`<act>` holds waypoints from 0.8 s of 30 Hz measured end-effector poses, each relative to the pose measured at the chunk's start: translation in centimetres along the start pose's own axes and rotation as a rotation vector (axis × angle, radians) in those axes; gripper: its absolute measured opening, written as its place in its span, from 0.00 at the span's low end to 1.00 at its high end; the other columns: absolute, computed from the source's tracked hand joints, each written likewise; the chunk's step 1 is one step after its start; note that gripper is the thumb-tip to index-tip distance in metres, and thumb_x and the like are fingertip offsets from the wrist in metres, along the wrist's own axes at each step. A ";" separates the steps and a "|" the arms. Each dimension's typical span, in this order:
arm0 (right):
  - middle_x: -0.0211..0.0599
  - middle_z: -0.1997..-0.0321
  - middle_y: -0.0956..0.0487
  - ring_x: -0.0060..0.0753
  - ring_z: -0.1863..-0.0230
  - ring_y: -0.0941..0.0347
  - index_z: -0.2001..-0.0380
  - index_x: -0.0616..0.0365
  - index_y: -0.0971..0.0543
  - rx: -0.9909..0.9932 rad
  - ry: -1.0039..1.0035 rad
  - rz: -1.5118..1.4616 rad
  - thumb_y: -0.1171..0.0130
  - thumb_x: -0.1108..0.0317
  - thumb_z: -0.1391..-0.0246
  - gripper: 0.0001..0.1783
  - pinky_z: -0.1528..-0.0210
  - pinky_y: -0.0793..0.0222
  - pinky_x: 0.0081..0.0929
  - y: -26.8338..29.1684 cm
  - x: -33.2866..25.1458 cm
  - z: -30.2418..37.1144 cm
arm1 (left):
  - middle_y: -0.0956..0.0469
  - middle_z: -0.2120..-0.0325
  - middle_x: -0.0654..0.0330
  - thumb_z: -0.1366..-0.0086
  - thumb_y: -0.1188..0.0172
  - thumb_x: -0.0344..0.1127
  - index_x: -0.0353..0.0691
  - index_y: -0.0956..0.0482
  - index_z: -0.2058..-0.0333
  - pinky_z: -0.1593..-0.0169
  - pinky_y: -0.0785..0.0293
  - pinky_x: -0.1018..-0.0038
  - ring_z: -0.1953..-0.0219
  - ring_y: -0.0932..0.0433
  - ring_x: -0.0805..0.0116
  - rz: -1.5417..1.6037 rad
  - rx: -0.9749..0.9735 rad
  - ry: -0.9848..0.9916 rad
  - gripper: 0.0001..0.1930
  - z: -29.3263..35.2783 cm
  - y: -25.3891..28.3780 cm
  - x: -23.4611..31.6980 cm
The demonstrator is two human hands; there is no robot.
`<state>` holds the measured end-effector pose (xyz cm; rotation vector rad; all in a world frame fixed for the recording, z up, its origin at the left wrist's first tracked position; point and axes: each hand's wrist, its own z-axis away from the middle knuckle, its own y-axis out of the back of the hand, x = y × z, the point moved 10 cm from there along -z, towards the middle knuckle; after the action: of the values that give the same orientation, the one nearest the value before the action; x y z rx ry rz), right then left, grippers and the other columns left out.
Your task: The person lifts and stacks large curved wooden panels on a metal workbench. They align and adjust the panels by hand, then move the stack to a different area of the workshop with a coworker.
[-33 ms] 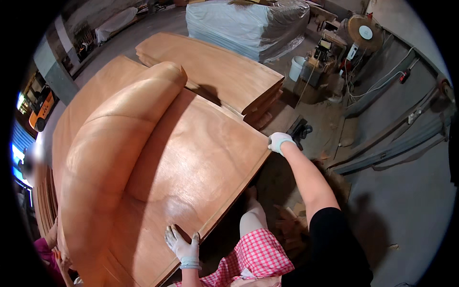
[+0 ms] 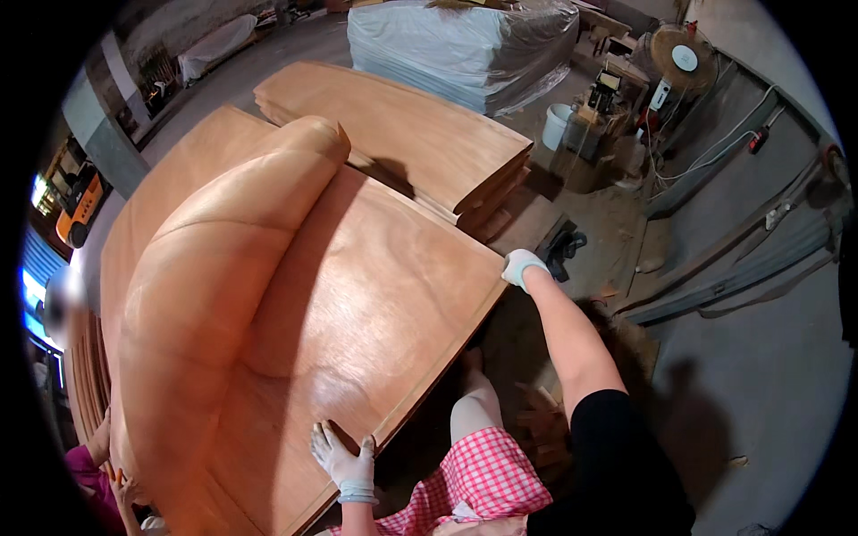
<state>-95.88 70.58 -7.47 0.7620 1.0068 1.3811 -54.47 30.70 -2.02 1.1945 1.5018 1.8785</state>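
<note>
Curled sheet [image 2: 210,277] has shifted slightly right. Left hand [image 2: 344,460] lies spread on the board [image 2: 384,268]; right hand [image 2: 525,268] touches its corner, grip unclear.

Wide L head cam, downward

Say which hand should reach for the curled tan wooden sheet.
Likely left: the white-gloved left hand is nearer the curled sheet; the white-gloved right hand is at a corner of the brown wooden panel.
</note>
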 end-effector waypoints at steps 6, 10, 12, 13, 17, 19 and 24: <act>0.59 0.56 0.21 0.60 0.51 0.27 0.59 0.66 0.21 0.510 -0.189 -0.592 0.41 0.61 0.48 0.19 0.51 0.30 0.44 0.3 4.4 4.8 | 0.44 0.35 0.44 0.49 0.33 0.51 0.34 0.41 0.37 0.29 0.59 0.53 0.31 0.50 0.46 0.017 0.079 0.010 0.45 1.1 0.2 -0.3; 0.51 0.66 0.21 0.51 0.65 0.25 0.66 0.66 0.23 0.620 0.210 -0.622 0.42 0.66 0.44 0.11 0.58 0.30 0.39 3.7 -5.3 15.1 | 0.23 0.55 0.51 0.43 0.36 0.39 0.42 0.23 0.54 0.46 0.31 0.57 0.50 0.27 0.48 0.319 0.113 -0.251 0.19 4.1 1.8 3.7; 0.47 0.70 0.22 0.39 0.67 0.26 0.65 0.65 0.24 0.495 0.398 -0.763 0.42 0.71 0.45 0.08 0.60 0.30 0.34 2.2 -11.7 20.8 | 0.20 0.64 0.54 0.43 0.35 0.39 0.40 0.19 0.60 0.53 0.26 0.62 0.59 0.22 0.52 0.490 0.130 -0.313 0.13 5.8 3.9 6.0; 0.44 0.70 0.22 0.35 0.66 0.25 0.64 0.65 0.24 0.351 0.455 -0.825 0.42 0.73 0.45 0.07 0.60 0.30 0.32 1.0 -15.1 23.6 | 0.20 0.63 0.53 0.44 0.34 0.40 0.39 0.20 0.59 0.53 0.26 0.61 0.58 0.22 0.53 0.545 0.177 -0.317 0.16 6.6 4.8 6.3; 0.37 0.63 0.23 0.25 0.61 0.27 0.64 0.64 0.25 -0.158 0.653 -1.105 0.42 0.75 0.44 0.06 0.55 0.30 0.25 -3.5 -26.3 35.2 | 0.21 0.64 0.53 0.48 0.30 0.36 0.37 0.20 0.58 0.57 0.24 0.68 0.61 0.21 0.59 0.838 0.183 -0.224 0.19 7.6 8.1 5.4; 0.44 0.51 0.24 0.27 0.55 0.27 0.61 0.65 0.26 -0.305 0.758 -1.072 0.42 0.74 0.43 0.07 0.49 0.32 0.26 -4.6 -30.6 40.2 | 0.21 0.65 0.54 0.46 0.32 0.33 0.36 0.20 0.60 0.58 0.24 0.69 0.62 0.21 0.61 0.913 0.249 -0.300 0.15 8.7 9.3 3.8; 0.52 0.37 0.33 0.35 0.38 0.34 0.47 0.66 0.29 -0.631 0.826 -1.186 0.40 0.69 0.42 0.21 0.38 0.38 0.30 -9.0 -38.3 46.5 | 0.23 0.69 0.59 0.44 0.39 0.23 0.33 0.20 0.64 0.59 0.27 0.75 0.65 0.24 0.71 1.402 0.303 0.003 0.07 12.7 9.8 -5.4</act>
<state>-46.99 37.85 8.20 -0.8776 1.2000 0.7831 -39.38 30.43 5.66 2.8514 0.9165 2.3550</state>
